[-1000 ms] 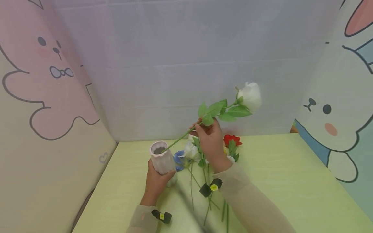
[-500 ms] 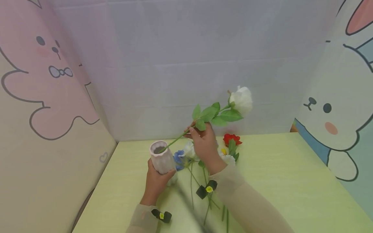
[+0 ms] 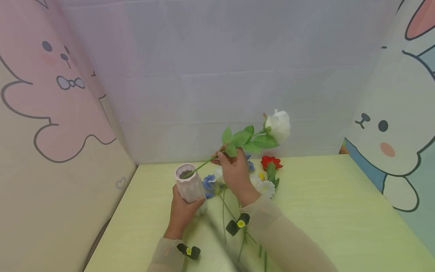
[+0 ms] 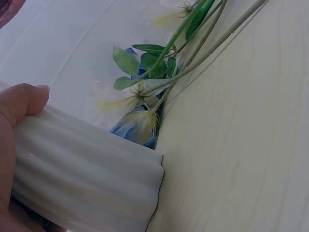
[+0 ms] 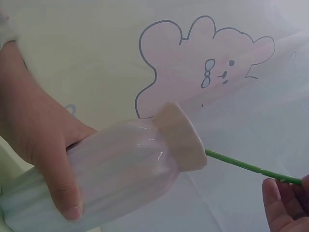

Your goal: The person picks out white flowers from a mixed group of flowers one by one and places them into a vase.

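Observation:
A pale ribbed vase stands at the left of the table, and my left hand grips it round its side. In the right wrist view the vase shows its thick rim. My right hand pinches the green stem of a white rose just below its leaves. The stem slants down to the left, its lower end inside the vase mouth. The right fingers hold the stem a short way from the rim. The bloom hangs up and to the right.
Beside the vase lie blue flowers, a red flower and a white daisy-like flower, their stems toward the front of the yellow table. A white cloth wall rises behind, with printed side panels.
My right hand has moved left and down with the white rose, so its stem reaches deeper into the vase mouth. The left hand and the vase have stayed in place.

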### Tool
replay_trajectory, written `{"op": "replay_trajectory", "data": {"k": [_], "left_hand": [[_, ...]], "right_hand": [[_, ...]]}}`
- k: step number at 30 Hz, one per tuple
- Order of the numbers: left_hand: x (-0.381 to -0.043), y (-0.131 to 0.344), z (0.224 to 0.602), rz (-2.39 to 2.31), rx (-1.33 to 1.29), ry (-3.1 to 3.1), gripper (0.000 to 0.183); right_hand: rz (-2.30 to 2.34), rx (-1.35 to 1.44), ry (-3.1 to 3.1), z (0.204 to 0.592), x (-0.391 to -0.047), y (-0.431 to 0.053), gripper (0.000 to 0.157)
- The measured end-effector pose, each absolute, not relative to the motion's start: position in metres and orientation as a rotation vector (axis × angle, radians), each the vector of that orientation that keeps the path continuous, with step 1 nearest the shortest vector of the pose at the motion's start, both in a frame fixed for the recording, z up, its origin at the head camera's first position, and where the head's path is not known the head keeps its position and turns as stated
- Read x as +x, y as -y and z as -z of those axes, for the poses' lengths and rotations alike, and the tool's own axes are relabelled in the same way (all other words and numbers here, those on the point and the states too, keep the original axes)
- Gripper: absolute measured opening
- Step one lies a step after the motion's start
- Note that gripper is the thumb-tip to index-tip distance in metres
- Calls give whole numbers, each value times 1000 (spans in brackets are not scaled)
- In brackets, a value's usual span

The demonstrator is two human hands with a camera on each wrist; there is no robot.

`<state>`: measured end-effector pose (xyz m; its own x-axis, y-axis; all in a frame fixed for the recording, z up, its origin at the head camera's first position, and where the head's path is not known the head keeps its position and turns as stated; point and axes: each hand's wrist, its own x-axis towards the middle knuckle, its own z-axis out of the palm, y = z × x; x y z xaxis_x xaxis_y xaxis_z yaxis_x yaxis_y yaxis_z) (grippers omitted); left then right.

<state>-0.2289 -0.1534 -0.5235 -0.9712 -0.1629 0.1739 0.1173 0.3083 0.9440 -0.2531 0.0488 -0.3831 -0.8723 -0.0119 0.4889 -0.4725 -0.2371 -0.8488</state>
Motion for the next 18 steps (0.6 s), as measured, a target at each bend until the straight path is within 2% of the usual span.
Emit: {"op": "replay_trajectory", "data": {"k": [18], "left_hand": [[-230,153,524,1727,44,2332,95]], "right_hand": [[-2198,579,1706,385,-255,-42,12]]}}
